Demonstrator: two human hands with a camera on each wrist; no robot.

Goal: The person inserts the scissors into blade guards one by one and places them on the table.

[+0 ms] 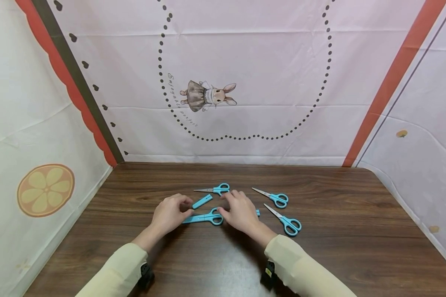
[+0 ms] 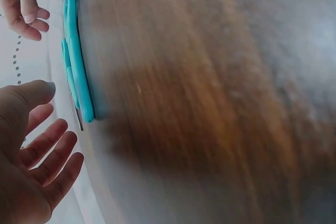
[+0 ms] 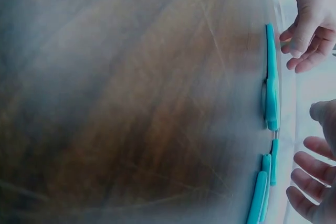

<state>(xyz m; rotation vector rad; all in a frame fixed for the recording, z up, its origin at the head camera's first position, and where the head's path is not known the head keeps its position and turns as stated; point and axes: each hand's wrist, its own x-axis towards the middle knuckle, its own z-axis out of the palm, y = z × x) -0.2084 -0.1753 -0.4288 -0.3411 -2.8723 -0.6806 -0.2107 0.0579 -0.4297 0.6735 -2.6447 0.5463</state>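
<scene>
My left hand hovers at the left end of a sheathed pair of scissors, its fingers loosely bent with nothing between them. Over the ring handles of those scissors is my right hand, also holding nothing. Both wrist views show spread, relaxed fingers apart from the blue plastic. A loose blue blade cover lies just beyond the sheathed scissors. Behind it are bare-bladed scissors, blades pointing left. Another blue piece peeks out past my right hand, mostly hidden by it.
To the right lie two more uncovered scissors with blue handles, a farther pair and a nearer pair, blades pointing up and left. The brown wooden table meets a printed cloth backdrop at the back and sides.
</scene>
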